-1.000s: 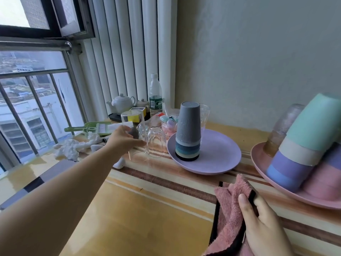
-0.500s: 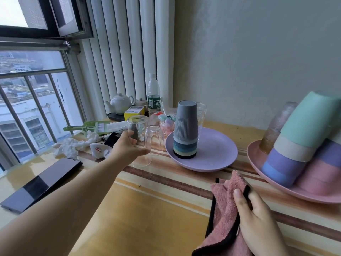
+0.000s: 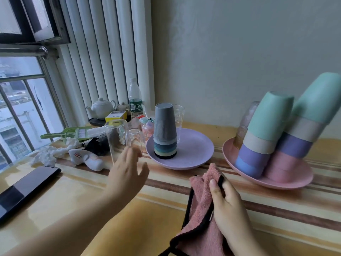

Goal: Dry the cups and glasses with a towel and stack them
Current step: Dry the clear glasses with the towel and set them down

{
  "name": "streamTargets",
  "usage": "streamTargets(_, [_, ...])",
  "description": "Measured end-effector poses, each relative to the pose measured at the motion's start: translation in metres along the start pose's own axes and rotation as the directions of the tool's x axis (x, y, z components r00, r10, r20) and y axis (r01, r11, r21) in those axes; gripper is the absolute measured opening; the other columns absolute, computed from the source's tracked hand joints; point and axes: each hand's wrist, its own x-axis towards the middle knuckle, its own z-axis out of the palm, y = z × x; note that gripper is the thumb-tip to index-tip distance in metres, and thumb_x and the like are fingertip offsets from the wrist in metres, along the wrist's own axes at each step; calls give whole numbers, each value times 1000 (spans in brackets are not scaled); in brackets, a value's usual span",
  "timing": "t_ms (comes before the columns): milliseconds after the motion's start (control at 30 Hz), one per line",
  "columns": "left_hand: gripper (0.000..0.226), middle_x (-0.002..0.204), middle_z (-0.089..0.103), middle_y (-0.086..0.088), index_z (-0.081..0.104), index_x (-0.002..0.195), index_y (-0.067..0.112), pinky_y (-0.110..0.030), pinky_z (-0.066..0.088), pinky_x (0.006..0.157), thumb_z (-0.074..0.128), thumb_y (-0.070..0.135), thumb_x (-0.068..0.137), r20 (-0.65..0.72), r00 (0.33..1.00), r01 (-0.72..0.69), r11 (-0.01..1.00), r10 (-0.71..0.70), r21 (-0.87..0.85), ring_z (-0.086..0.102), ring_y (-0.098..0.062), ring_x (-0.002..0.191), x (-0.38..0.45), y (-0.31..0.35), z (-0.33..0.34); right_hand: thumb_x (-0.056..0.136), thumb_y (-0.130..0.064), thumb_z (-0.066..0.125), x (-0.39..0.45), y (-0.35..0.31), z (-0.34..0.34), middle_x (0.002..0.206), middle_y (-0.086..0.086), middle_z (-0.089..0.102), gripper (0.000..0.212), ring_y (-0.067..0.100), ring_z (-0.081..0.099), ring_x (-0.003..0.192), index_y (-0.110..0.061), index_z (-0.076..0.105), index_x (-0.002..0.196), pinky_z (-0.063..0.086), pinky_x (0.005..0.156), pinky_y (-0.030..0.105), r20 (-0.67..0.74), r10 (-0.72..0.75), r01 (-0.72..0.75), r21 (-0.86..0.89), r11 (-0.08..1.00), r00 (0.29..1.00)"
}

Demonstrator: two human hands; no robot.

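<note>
My left hand point(image 3: 127, 170) grips an upside-down clear glass point(image 3: 116, 139) by its lower end, held above the table left of the purple plate point(image 3: 195, 156). A second clear glass point(image 3: 137, 138) stands just behind it. On the purple plate is an upside-down stack of cups with a grey cup point(image 3: 164, 124) on top, and a clear glass point(image 3: 179, 115) behind. My right hand point(image 3: 227, 204) holds a pink towel point(image 3: 200, 209) with black edging near the table's front. The pink plate point(image 3: 287, 183) at right carries two leaning stacks of coloured cups point(image 3: 262, 137) and a tinted glass point(image 3: 244, 124).
Clutter sits at the back left: a white teapot point(image 3: 101, 107), a water bottle point(image 3: 135, 100), a yellow box point(image 3: 116, 115), a green brush set point(image 3: 73, 133), crumpled tissue point(image 3: 47, 156) and a white object point(image 3: 86, 159). A dark flat device point(image 3: 24, 189) lies at the left edge.
My left hand took hold of the clear glass among the clutter, lifted it and brought it nearer. The right hand keeps holding the towel.
</note>
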Motion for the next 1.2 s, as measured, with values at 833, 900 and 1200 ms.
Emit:
streamTargets(833, [17, 102, 65, -10, 51, 83, 17, -31, 26, 78, 57, 1, 83, 437, 895, -219, 767, -87, 603, 52, -30, 104, 188, 91, 120, 97, -17, 45, 17, 9, -21, 122, -31, 52, 33, -29, 40, 109, -30, 51, 127, 27, 84, -8, -117, 48, -23, 203, 979, 992])
streamTargets(900, [18, 102, 66, -14, 60, 90, 12, -31, 28, 76, 56, -3, 83, 420, 902, -171, 816, -96, 553, 55, -32, 102, 189, 93, 119, 97, -18, 46, 19, 13, -25, 121, -18, 60, 31, -20, 48, 106, -21, 56, 126, 30, 80, -7, -143, 69, -40, 195, 980, 987])
streamTargets(1200, [19, 92, 71, -10, 68, 84, 13, -28, 45, 68, 53, 2, 86, 422, 897, 114, 991, -132, 67, 64, -31, 81, 192, 87, 115, 96, -20, 47, 20, 17, -26, 109, -15, 64, 28, -24, 51, 88, -16, 60, 121, 33, 73, -5, -186, 109, -75, 181, 981, 977])
